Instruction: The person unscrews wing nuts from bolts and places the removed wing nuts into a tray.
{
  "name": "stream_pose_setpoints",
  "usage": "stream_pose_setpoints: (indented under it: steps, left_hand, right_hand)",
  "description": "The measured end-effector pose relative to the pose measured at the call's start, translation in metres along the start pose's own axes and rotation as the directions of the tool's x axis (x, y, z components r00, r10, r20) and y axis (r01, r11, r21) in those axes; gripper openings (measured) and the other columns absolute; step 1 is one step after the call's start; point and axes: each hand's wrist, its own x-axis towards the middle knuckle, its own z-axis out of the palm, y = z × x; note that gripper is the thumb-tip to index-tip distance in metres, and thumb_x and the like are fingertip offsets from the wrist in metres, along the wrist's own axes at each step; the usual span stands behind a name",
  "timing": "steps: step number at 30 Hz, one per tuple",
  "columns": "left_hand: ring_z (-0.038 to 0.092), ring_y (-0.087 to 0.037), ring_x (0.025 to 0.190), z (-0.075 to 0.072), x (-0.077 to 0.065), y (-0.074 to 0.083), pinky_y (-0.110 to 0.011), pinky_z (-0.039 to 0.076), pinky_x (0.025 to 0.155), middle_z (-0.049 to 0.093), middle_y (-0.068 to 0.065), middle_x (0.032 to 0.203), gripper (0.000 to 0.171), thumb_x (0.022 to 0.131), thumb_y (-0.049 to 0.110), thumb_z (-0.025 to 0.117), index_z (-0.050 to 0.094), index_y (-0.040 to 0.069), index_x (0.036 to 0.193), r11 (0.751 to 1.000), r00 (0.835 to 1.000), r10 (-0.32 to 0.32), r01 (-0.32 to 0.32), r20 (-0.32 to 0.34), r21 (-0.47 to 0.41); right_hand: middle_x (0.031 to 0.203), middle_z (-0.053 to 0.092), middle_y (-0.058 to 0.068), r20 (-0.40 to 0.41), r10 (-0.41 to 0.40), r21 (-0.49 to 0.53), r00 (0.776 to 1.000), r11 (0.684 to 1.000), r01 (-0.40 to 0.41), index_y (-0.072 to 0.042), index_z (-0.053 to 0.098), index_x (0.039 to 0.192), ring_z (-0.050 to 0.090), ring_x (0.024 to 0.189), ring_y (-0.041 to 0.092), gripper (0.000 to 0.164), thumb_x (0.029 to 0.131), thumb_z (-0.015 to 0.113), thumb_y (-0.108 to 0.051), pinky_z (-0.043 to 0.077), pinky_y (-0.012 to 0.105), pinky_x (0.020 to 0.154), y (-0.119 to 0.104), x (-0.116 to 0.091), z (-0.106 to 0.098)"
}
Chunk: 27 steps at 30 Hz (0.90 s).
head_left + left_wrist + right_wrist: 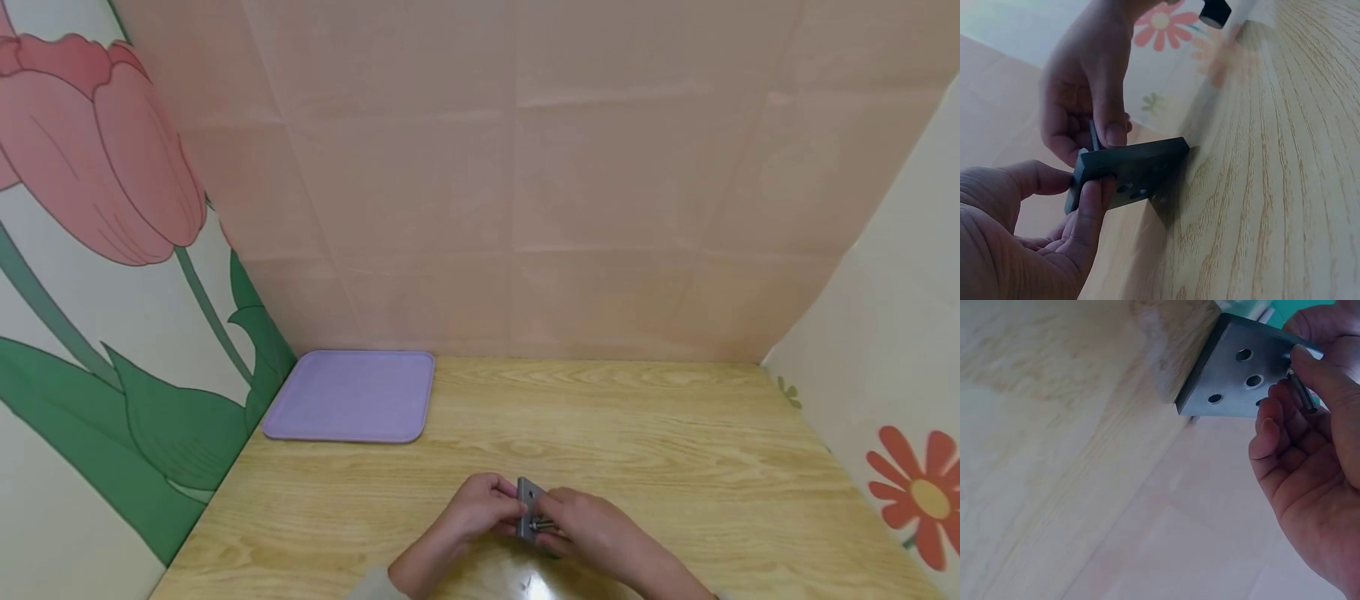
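A wood-grain table (637, 433) meets a creased, pinkish-beige backdrop (510, 167) at its far edge. On the left, a white wall (90, 279) shows a large pink tulip (82, 150) with green leaves (180, 425); on the right, a pale wall (885, 308) bears a yellow-centred red flower (930, 500). Light (536, 587) glints off the table's near side.

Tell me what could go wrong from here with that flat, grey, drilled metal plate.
The thin, grey, threaded metal rod may tilt or drop, since one end juts free of the right hand. The drilled metal plate might twist, since the left hand pinches it near one end.
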Motion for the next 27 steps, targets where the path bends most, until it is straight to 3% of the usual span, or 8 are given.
stream_pose_setpoints:
  steps: [7,17,22,27]
  left_hand:
    - [0.066,-0.015,0.068,0.0006,0.0006,-0.0001,-0.031,0.062,0.063,0.07,-0.006,0.081,0.019,0.081,0.0,0.07,0.063,-0.005,0.098,1.0,1.0,0.004,-0.004,0.005,-0.013]
    - [0.067,-0.015,0.067,0.0007,-0.0007,-0.0001,-0.029,0.061,0.061,0.071,-0.007,0.08,0.018,0.08,-0.002,0.07,0.063,-0.005,0.096,0.999,1.0,0.016,-0.015,0.01,-0.035]
    - [0.067,-0.015,0.068,0.0008,-0.0004,-0.0001,-0.029,0.061,0.062,0.072,-0.007,0.081,0.019,0.08,-0.002,0.07,0.063,-0.005,0.097,1.0,1.0,0.01,-0.01,0.008,-0.029]
    - [0.067,-0.016,0.069,0.0006,0.0005,-0.0003,-0.03,0.061,0.062,0.071,-0.006,0.081,0.02,0.08,-0.001,0.07,0.063,-0.005,0.098,1.0,1.0,-0.003,0.003,0.004,-0.006]
  right_hand:
    - [0.097,0.07,-0.004,-0.033,-0.046,-0.019,0.998,0.999,0.046,-0.017,0.064,0.115,0.064,0.084,0.004,0.032,0.087,0.079,-0.017,0.054,0.021,0.063,0.0008,-0.0008,-0.0008]
    - [0.097,0.07,-0.005,-0.037,-0.031,-0.015,0.999,0.999,0.03,-0.016,0.067,0.109,0.064,0.085,0.003,0.025,0.086,0.079,-0.017,0.054,0.02,0.065,0.001,-0.0018,0.0008]
    - [0.09,0.066,-0.011,-0.016,0.062,0.061,0.998,0.996,-0.061,-0.019,0.068,0.1,0.058,0.077,-0.002,0.018,0.094,0.07,-0.036,0.051,0.02,0.06,0.0002,-0.0019,0.0003]
    - [0.071,0.054,-0.017,0.017,0.195,0.188,0.981,0.963,-0.194,-0.022,0.065,0.085,0.046,0.06,-0.002,0.036,0.104,0.048,-0.047,0.042,0.021,0.052,-0.0009,-0.0003,-0.0013]
